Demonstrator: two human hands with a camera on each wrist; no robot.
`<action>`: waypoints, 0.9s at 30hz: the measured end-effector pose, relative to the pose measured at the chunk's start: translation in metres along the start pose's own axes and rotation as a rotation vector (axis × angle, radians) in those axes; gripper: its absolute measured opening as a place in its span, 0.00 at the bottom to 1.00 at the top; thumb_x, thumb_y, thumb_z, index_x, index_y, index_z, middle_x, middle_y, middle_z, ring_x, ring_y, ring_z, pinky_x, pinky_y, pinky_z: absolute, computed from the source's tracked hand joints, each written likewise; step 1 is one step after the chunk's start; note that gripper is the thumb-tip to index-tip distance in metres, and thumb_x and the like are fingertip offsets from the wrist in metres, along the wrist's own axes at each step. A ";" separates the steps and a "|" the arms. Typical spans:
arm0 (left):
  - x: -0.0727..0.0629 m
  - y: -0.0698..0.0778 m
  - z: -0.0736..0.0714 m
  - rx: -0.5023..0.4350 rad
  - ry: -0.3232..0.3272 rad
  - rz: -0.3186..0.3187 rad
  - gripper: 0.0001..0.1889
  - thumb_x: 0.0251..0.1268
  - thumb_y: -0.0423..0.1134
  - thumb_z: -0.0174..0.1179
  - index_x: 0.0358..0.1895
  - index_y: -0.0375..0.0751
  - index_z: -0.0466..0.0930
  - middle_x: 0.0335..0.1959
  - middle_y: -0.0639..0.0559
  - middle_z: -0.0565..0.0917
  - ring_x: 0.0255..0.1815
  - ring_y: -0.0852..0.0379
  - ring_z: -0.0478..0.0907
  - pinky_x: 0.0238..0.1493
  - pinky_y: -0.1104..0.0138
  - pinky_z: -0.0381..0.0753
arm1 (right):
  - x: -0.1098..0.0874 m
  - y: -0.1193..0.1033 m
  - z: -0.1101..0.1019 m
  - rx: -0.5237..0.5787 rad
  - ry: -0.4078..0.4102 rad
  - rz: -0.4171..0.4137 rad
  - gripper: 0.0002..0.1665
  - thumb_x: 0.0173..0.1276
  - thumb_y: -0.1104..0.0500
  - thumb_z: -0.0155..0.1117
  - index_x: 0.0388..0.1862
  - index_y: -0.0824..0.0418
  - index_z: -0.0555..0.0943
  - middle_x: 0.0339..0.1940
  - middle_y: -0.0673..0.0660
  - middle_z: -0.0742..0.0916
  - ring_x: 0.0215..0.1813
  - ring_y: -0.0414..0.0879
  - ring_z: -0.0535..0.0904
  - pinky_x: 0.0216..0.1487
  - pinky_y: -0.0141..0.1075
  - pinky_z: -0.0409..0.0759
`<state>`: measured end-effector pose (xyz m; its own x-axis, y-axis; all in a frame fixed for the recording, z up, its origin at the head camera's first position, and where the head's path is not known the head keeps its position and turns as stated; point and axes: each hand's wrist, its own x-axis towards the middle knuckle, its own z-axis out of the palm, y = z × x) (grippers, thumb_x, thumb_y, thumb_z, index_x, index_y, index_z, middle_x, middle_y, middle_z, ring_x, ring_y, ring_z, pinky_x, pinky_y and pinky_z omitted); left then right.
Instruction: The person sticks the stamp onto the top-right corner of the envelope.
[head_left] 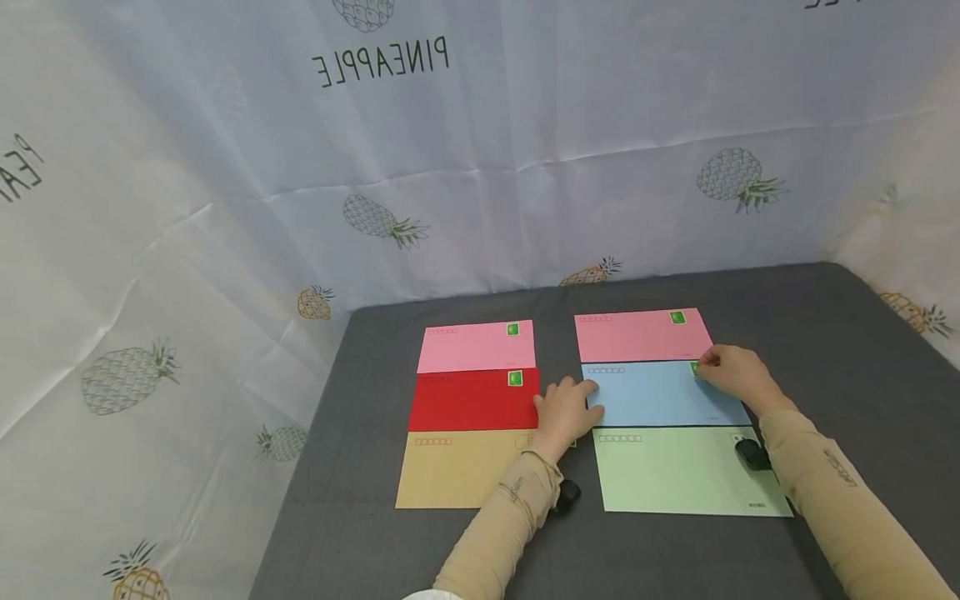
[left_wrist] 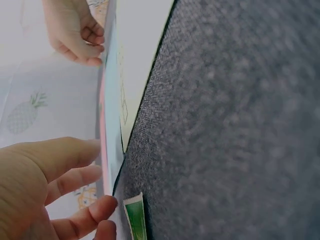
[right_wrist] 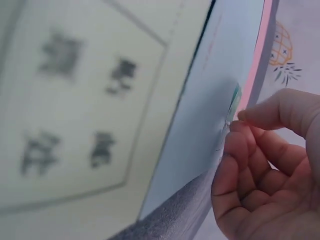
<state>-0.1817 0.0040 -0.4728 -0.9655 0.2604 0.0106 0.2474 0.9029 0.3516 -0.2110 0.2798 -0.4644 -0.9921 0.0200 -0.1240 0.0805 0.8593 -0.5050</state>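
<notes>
Six envelopes lie in two columns on the grey table (head_left: 825, 375). The blue envelope (head_left: 663, 396) is the middle one of the right column, between a pink envelope (head_left: 641, 335) and a light green envelope (head_left: 686, 471). My left hand (head_left: 585, 392) rests at the blue envelope's left edge (left_wrist: 111, 155) with fairly straight fingers (left_wrist: 80, 177) touching it. My right hand (head_left: 705, 367) pinches its top right corner by the green stamp (right_wrist: 233, 102), thumb above and curled fingers (right_wrist: 235, 145) at the edge. The blue envelope (right_wrist: 200, 115) lies nearly flat.
The left column holds a pink envelope (head_left: 476, 346), a red envelope (head_left: 474, 400) and a tan envelope (head_left: 453, 471). A pineapple-print cloth (head_left: 480, 150) hangs behind and at both sides. Bare table lies to the right and at the front.
</notes>
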 end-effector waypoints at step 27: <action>-0.022 -0.044 -0.024 -0.017 0.076 0.140 0.19 0.59 0.52 0.59 0.55 0.62 0.78 0.39 0.54 0.77 0.38 0.60 0.65 0.41 0.65 0.61 | -0.036 -0.053 0.008 0.020 0.077 -0.163 0.16 0.66 0.55 0.56 0.45 0.66 0.78 0.36 0.61 0.83 0.34 0.47 0.75 0.31 0.35 0.70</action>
<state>-0.1735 -0.0492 -0.4663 -0.9254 0.3555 0.1313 0.3787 0.8535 0.3579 -0.1784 0.2289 -0.4399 -0.9966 -0.0787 0.0259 -0.0804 0.8440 -0.5303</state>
